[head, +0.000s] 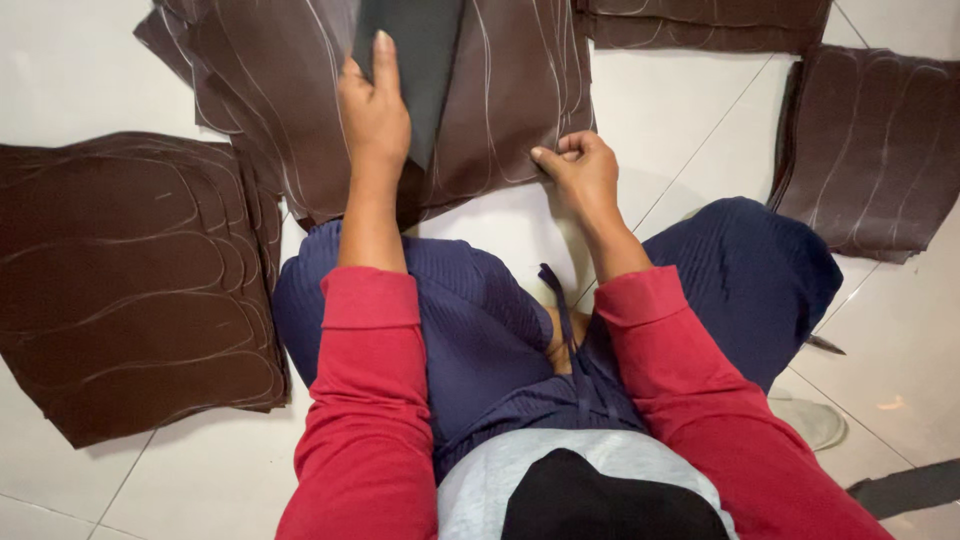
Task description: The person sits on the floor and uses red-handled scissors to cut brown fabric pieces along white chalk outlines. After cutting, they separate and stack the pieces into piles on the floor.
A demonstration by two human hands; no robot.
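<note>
I sit on a white tiled floor in red sleeves and blue trousers. A brown sheet (500,100) marked with pale curved outlines lies in front of my knees. My left hand (375,115) presses flat on a dark grey template (420,60) that lies on this sheet, fingers pointing away from me. My right hand (580,170) is closed, pinching the near edge of the brown sheet. No pen or chalk shows in the fingers.
A stack of brown marked sheets (130,280) lies at my left. Another brown stack (870,150) lies at the right, and one more brown stack (710,20) at the top. A dark strip (910,488) lies at the lower right by a grey slipper (815,420).
</note>
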